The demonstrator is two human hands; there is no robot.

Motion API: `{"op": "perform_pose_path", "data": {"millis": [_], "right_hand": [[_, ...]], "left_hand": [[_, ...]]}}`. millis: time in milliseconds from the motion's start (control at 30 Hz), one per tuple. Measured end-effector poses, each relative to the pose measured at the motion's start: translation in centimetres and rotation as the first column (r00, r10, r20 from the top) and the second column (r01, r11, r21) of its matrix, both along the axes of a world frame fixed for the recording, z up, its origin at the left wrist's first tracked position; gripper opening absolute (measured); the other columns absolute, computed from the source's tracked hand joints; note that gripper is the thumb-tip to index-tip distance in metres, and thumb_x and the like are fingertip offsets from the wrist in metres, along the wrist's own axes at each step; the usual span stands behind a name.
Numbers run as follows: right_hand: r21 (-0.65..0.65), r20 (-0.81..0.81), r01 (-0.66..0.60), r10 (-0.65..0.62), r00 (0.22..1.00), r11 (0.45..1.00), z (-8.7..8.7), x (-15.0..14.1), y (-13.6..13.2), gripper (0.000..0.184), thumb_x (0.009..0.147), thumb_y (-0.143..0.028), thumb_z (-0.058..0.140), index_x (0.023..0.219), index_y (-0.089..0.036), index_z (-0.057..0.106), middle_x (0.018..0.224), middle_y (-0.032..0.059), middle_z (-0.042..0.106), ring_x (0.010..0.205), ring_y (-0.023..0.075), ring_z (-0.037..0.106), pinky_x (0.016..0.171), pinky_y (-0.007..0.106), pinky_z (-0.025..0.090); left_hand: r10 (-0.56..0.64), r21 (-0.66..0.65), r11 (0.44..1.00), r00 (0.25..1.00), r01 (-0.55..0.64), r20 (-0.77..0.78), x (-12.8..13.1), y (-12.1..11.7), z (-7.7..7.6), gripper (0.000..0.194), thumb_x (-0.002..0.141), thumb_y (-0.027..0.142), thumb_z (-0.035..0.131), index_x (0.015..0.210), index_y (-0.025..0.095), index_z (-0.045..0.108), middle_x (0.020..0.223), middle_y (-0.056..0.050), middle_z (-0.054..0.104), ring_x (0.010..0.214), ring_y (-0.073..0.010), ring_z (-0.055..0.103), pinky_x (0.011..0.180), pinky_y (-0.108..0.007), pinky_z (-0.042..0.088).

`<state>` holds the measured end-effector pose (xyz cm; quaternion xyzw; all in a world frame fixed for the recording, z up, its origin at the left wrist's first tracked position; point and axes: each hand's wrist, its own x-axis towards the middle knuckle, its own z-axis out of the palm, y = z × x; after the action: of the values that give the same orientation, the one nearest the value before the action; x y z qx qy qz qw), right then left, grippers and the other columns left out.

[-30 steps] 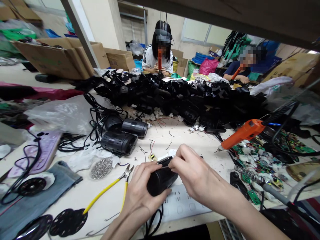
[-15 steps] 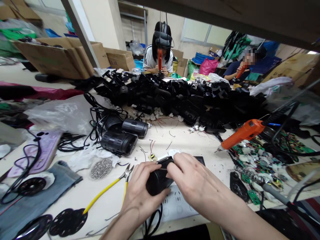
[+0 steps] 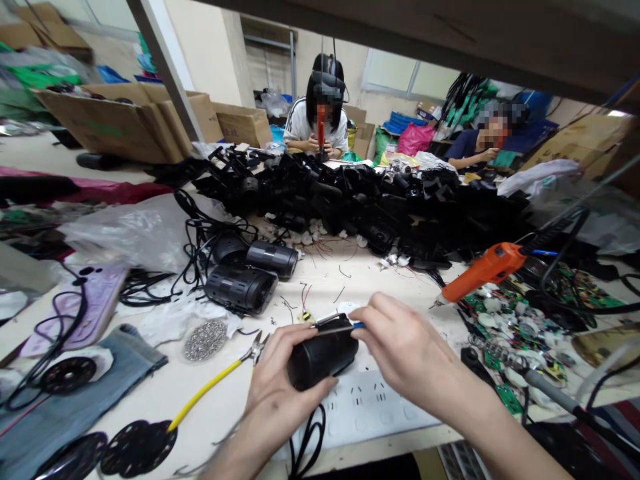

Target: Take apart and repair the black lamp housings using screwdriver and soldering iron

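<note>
- Head view, state of work: black cylindrical housing [image 3: 320,363] is held above the near edge of the desk [image 3: 400,293], over a white power strip [image 3: 370,400].
- Left hand [image 3: 280,373]: grip wrapped around the housing, fingers over its upper side, thumb below.
- Right hand [image 3: 400,340]: grip pinching a slim blue-handled tool [image 3: 359,326], its metal shaft lying along the housing's upper edge. Shaft tip is not clear; the exact tool type cannot be told.
- Done: the housing's cylindrical body is in one piece as far as visible. Whether the black cord [image 3: 313,443] beneath it is attached cannot be told.
- Left: judged unfinished, since the tool is at the housing. Orange electric screwdriver [image 3: 483,273] and yellow-handled cutters [image 3: 213,390] are out of hand.
- Nearby: similar black housings [image 3: 240,288] lie beside coiled cables; their completeness cannot be confirmed.
</note>
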<state>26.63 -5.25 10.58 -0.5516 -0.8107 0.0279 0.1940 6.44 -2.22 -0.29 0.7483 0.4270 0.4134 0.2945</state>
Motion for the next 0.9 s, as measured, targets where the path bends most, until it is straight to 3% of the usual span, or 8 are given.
{"op": "perform_pose_path", "data": {"millis": [167, 267, 400, 533, 600, 767, 833, 900], "right_hand": [[-0.009, -0.198, 0.343, -0.338, 0.92, 0.939, -4.3, 3.1, 2.8, 0.019, 0.095, -0.022, 0.047, 0.099, -0.017, 0.064, 0.09, 0.0077, 0.064, 0.082, 0.023, 0.061, 0.075, 0.037, 0.05], [-0.069, -0.187, 0.366, -0.372, 0.909, 0.928, -6.6, 3.9, 4.4, 0.025, 0.093, -0.022, 0.046, 0.105, -0.015, 0.068, 0.093, 0.0108, 0.062, 0.088, 0.0262, 0.062, 0.082, 0.043, 0.052], [-0.166, -0.35, 0.16, -0.21, 0.913, 0.973, -6.7, 3.4, 3.5, 0.037, 0.094, -0.038, 0.052, 0.129, -0.026, 0.059, 0.125, 0.0109, 0.053, 0.122, 0.0255, 0.052, 0.102, 0.042, 0.047], [-0.278, -0.446, -0.111, -0.026, 0.895, 0.954, -5.5, 2.4, 1.0, 0.072, 0.069, -0.05, 0.081, 0.134, -0.038, 0.052, 0.151, 0.0056, 0.032, 0.141, 0.0292, 0.033, 0.114, 0.045, 0.034], [-0.283, -0.402, -0.169, 0.043, 0.915, 0.944, -5.1, 2.0, 0.3, 0.082, 0.063, -0.048, 0.086, 0.136, -0.037, 0.05, 0.151, 0.0067, 0.032, 0.14, 0.0297, 0.033, 0.114, 0.045, 0.033], [-0.305, -0.418, -0.23, 0.087, 0.904, 0.924, -4.9, 1.6, 0.2, 0.069, 0.066, -0.035, 0.086, 0.127, -0.03, 0.055, 0.129, 0.0069, 0.046, 0.12, 0.0228, 0.053, 0.101, 0.034, 0.046], [-0.301, -0.42, -0.22, 0.078, 0.904, 0.928, -4.9, 1.8, 0.5, 0.064, 0.068, -0.032, 0.084, 0.125, -0.03, 0.055, 0.128, 0.0063, 0.047, 0.12, 0.0216, 0.053, 0.101, 0.033, 0.046], [-0.325, -0.398, -0.213, 0.071, 0.915, 0.921, -4.9, 1.9, 0.8, 0.062, 0.068, -0.034, 0.084, 0.124, -0.031, 0.057, 0.134, 0.0064, 0.046, 0.127, 0.023, 0.049, 0.105, 0.035, 0.042]], "left_hand": [[0.088, -0.351, 0.936, 0.956, 0.016, 0.279, -0.2, -0.5, -0.1, 0.051, 0.062, 0.03, 0.082, 0.107, 0.022, 0.058, 0.123, -0.009, 0.058, 0.117, -0.0283, 0.057, 0.097, -0.041, 0.05], [0.203, -0.538, 0.84, 0.882, 0.066, 0.425, 0.3, -0.9, 0.6, 0.06, 0.058, 0.029, 0.084, 0.11, 0.022, 0.055, 0.122, -0.009, 0.06, 0.113, -0.028, 0.06, 0.093, -0.038, 0.051], [0.316, -0.662, 0.737, 0.794, 0.14, 0.52, 0.8, -0.8, 1.7, 0.063, 0.057, 0.03, 0.084, 0.113, 0.022, 0.055, 0.112, -0.006, 0.066, 0.106, -0.0265, 0.063, 0.089, -0.034, 0.05], [0.298, -0.722, 0.633, 0.773, 0.279, 0.56, 0.8, 0.2, 2.0, 0.056, 0.062, 0.034, 0.082, 0.111, 0.021, 0.059, 0.111, -0.006, 0.068, 0.102, -0.0247, 0.063, 0.083, -0.03, 0.051], [0.304, -0.754, 0.533, 0.745, 0.383, 0.594, 0.8, 0.7, 1.8, 0.049, 0.068, 0.038, 0.078, 0.11, 0.02, 0.06, 0.106, -0.006, 0.069, 0.096, -0.0241, 0.065, 0.074, -0.029, 0.054], [0.301, -0.795, 0.294, 0.739, 0.53, 0.603, 1.1, 1.6, 1.3, 0.041, 0.075, 0.051, 0.069, 0.101, 0.02, 0.061, 0.083, -0.006, 0.069, 0.075, -0.0236, 0.067, 0.046, -0.027, 0.05], [0.273, -0.805, 0.323, 0.766, 0.497, 0.582, 1.1, 1.7, 1.3, 0.042, 0.076, 0.053, 0.066, 0.102, 0.02, 0.061, 0.085, -0.007, 0.07, 0.077, -0.0241, 0.068, 0.049, -0.028, 0.051], [0.217, -0.777, 0.47, 0.799, 0.418, 0.561, 1.2, 1.9, 1.1, 0.044, 0.074, 0.049, 0.067, 0.106, 0.02, 0.059, 0.097, -0.008, 0.071, 0.088, -0.0249, 0.068, 0.062, -0.031, 0.055]]}}
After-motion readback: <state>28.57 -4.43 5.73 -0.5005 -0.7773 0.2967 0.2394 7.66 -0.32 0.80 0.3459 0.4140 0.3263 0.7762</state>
